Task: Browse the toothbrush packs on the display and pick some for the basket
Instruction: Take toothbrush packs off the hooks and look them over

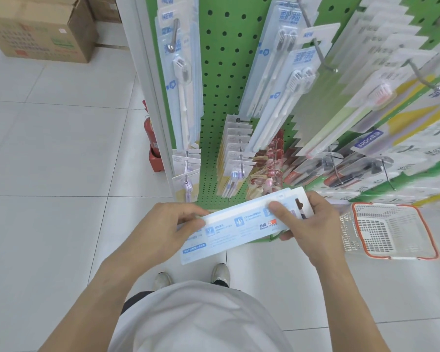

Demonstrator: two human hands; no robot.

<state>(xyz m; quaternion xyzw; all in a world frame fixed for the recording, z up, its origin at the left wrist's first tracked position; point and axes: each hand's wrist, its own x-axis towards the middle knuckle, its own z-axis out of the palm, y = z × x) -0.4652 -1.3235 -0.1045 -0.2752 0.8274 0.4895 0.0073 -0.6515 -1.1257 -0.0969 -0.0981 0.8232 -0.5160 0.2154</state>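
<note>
Nearest the camera, a pale shirt front fills the bottom of the view, with two shoes on the tiled floor [48,153] beyond it. Above stands the green pegboard display [222,72], hung with rows of toothbrush packs [272,80] on metal hooks; many remain to look through. A white plastic basket [432,240] with an orange rim sits on the floor to the person's right, just beside the foot of the display. Through its mesh no pack shows inside, so by my reading nothing has gone in yet, though its near wall blurs the view.

Both hands hold one long blue-and-white toothbrush pack [241,223] level in front of the body, back face up, as if its print is being read. The left hand [163,224] pinches the pack's left end, thumb on top and fingers curled under. The right hand [308,219] grips the right end, thumb pressed across the face, fingers wrapped beneath. It looks like more than one pack stacked together, but I cannot tell how many.

Judged so, browsing is under way and the picking barely begun. Small print on the pack is unreadable, and the display's right side is cut off.
</note>
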